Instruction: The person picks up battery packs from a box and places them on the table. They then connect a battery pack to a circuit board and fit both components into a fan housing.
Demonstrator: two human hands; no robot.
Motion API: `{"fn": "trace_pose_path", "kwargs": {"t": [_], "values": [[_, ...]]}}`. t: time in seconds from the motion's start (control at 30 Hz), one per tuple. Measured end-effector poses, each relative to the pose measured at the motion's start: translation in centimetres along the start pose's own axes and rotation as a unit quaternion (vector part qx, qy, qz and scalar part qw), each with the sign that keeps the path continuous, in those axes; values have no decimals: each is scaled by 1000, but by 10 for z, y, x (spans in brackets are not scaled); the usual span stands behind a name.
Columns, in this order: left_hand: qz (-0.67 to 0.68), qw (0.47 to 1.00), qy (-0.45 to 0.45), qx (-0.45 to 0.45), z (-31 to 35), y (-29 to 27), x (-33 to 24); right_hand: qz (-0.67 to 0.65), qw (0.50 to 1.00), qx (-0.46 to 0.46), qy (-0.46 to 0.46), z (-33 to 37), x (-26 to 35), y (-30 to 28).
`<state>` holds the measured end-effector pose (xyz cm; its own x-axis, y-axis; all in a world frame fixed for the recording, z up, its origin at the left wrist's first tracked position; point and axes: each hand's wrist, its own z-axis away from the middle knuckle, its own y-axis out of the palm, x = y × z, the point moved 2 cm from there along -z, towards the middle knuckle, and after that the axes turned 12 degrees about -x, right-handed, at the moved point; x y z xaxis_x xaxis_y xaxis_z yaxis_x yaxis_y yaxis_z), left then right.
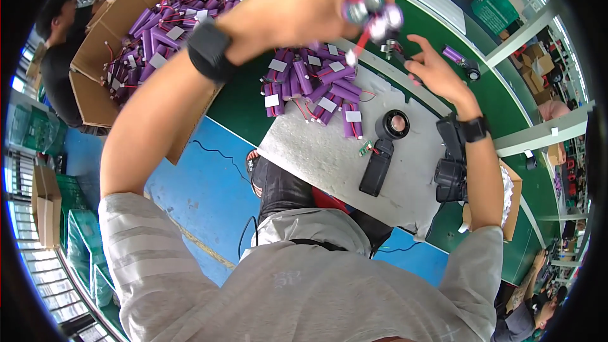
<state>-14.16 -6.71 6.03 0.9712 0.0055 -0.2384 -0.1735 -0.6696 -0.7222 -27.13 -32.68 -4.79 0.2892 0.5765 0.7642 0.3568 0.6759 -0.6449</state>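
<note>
Raised over the bench, my left hand (pixel 310 3) is closed around a purple battery pack (pixel 387 22). The pack's shiny round ends face up, and a red wire with a white connector hangs from it. Close to the pack is my right hand (pixel 440 75), its index finger stretched out. A slim dark tool (pixel 399 56) lies between its fingers and the pack; blur hides its kind. Below the hands, a black handheld fan (pixel 376 170) with a round head lies on the pale worn mat (pixel 291 136). A small green circuit board (pixel 365 147) is wired to the fan.
Several purple battery packs (pixel 310 82) are piled on the mat's far left. More fill a large cardboard box (pixel 92 57) at left. Black fan parts (pixel 451 174) lie near my right forearm. Across the bench lies another battery (pixel 453 55). A person (pixel 60 57) sits beyond the box.
</note>
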Motion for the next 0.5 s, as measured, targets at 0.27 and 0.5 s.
{"fn": "trace_pose_path", "kwargs": {"t": [0.27,0.5], "values": [[51,989,-40,136,126,7,-116,149,955,9,-257,-103,11,102],[-54,971,-220,-75,171,68,-50,127,958,44,-255,-143,17,144]]}}
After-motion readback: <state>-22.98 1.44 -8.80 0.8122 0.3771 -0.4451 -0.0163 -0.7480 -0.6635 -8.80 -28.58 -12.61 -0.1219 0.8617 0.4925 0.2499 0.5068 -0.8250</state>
